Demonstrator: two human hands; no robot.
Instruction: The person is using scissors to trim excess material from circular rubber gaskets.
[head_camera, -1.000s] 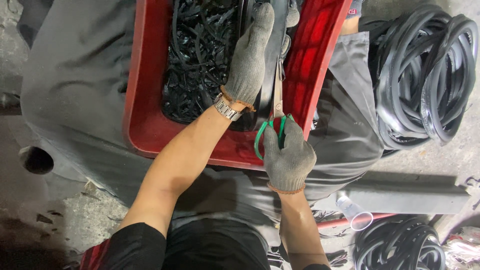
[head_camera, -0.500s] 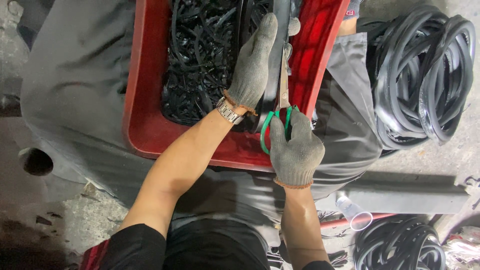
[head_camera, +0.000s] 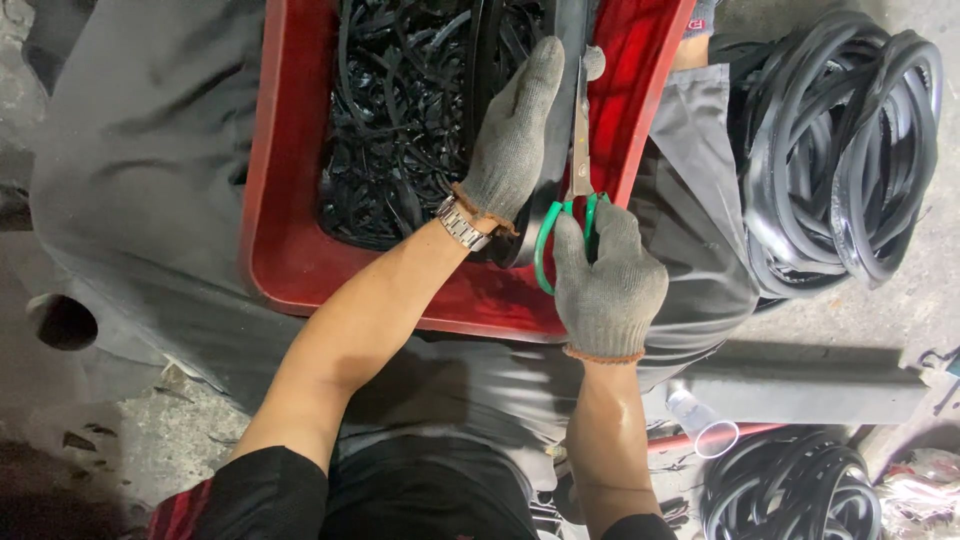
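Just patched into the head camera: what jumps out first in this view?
The red plastic crate at centre, heaped with black rubber strip offcuts, catches the eye first. Over its right side, the gloved right hand holds green-handled scissors, while the gloved left hand, wristwatch at its cuff, lies along a black strip. Coils of black rubber tubing lie at far right.

1. Gloved hands: two. Left hand (head_camera: 510, 140) lies flat; right hand (head_camera: 608, 280) sits just beside it, nearer the body.
2. Scissors (head_camera: 578, 150): one pair, green-handled, in the right hand.
3. Red crate (head_camera: 285, 180): one, under both hands.
4. Black rubber strip (head_camera: 560, 100): one, under the left hand, against the blades.
5. Loose scrap strips (head_camera: 400, 110) in the crate, left of the left hand: too tangled to count.
6. Coiled rubber bundles: two. One (head_camera: 850, 140) right of the right hand, one (head_camera: 790, 490) lower right.
7. Wristwatch (head_camera: 462, 224): one, on the left wrist.
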